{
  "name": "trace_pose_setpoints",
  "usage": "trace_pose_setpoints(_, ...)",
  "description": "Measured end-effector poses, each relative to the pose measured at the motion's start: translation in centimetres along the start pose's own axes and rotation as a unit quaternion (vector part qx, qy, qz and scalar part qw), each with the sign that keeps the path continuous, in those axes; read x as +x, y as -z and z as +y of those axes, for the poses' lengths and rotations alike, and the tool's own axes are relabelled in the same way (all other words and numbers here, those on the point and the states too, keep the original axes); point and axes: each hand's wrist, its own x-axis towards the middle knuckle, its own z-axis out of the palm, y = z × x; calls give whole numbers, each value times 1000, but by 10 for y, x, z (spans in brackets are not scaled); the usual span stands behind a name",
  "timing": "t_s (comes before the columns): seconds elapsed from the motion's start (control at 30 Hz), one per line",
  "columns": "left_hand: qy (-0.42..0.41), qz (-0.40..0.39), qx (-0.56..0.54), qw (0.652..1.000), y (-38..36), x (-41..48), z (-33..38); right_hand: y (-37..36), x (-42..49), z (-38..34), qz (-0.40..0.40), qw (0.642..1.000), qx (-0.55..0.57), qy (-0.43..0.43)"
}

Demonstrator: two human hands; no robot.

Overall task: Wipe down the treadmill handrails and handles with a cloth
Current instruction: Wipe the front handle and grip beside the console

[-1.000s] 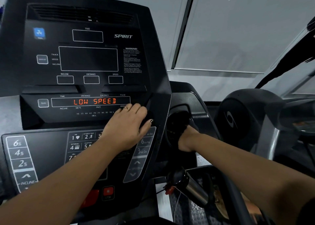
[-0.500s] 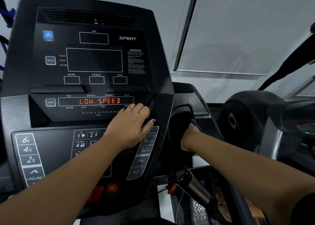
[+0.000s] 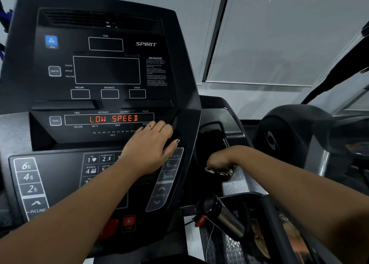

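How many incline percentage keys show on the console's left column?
3: the 6% key on top, the 4% key under it, the 2% key lowest, just above the incline arrow key. None looks hidden.

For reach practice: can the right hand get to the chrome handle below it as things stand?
Probably yes: the right hand, gripping the cloth, sits just above the chrome handle, nothing visibly between them.

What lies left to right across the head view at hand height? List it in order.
Grey incline keypad → left hand → right hand gripping patterned cloth → round black housing of the neighbouring machine.
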Motion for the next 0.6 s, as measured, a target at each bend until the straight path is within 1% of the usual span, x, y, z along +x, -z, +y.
trace_pose_setpoints(0.03, 0, 0, 4, 1000, -1, 0, 0, -2, 2, 6, 9, 999, 41, 9)
trace_pose_setpoints(0.07, 0, 2, 8, 1000, -1, 1, 1, -5, 3, 10, 15, 994, 109, 14)
trace_pose_setpoints(0.1, -1, 4, 12, 1000, -2, 1, 1, -8, 5, 15, 14, 980, 196, 19)
trace_pose_setpoints(0.13, -2, 7, 14, 1000, -2, 2, 2, -13, 7, 16, 10, 958, 287, 25)
trace_pose_setpoints(0.17, -3, 10, 13, 1000, -2, 2, 2, -18, 9, 14, 5, 925, 378, 34)
trace_pose_setpoints(0.2, -3, 12, 14, 1000, -2, 3, 2, -23, 11, 11, 0, 881, 470, 51)
trace_pose_setpoints(0.27, -4, 12, 20, 1000, -2, 3, 2, -28, 20, 2, 10, 766, 636, 87)
trace_pose_setpoints(0.3, -4, 14, 20, 1000, -2, 3, 2, -28, 24, -3, 30, 712, 695, 94)
trace_pose_setpoints(0.33, -4, 16, 19, 1000, -2, 2, 2, -27, 30, -8, 55, 666, 739, 86)
trace_pose_setpoints(0.37, -4, 17, 15, 1000, -2, 2, 2, -25, 36, -13, 78, 628, 772, 67)
trace_pose_setpoints(0.43, -4, 17, 10, 1000, -2, 3, 2, -19, 45, -20, 117, 579, 806, 29)
trace_pose_setpoints(0.47, -3, 15, 11, 1000, -2, 3, 2, -16, 48, -23, 132, 567, 813, 21)
trace_pose_setpoints(0.5, -3, 14, 13, 1000, -2, 3, 2, -15, 51, -26, 143, 569, 810, 19)
trace_pose_setpoints(0.53, -4, 14, 14, 1000, -2, 3, 2, -17, 52, -27, 150, 588, 795, 25)
trace_pose_setpoints(0.6, -5, 19, 13, 1000, -2, 2, 2, -26, 51, -31, 157, 650, 742, 32)
